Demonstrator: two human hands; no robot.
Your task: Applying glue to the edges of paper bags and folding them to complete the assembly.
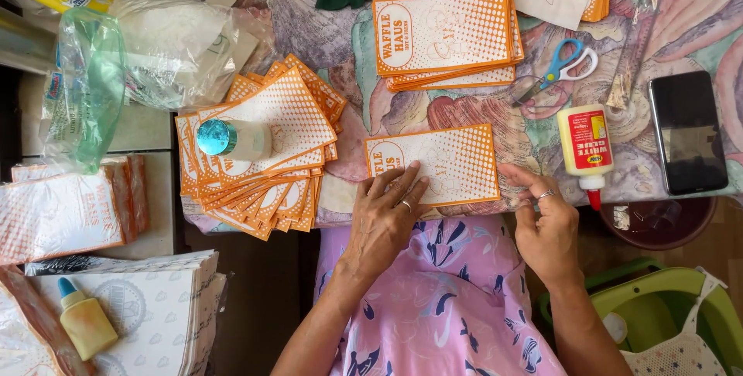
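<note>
Your left hand (387, 217) lies flat, fingers spread, pressing near edge of orange-and-white paper bag (433, 165); grasps nothing. Your right hand (546, 225) loose, open, fingertips at bag's right near corner. Bag lies flat at table's near edge, centre. Fanned bag pile (259, 152) left, small bottle (232, 138) on top. Neat stack (445, 32) far. Glue bottle (586, 148), scissors (561, 66), phone (686, 132) right.

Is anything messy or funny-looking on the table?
Yes. The orange paper bags on the left are fanned out crookedly, weighed down by a small bottle lying on its side. The stack further up is neat. The glue bottle also lies flat.
</note>
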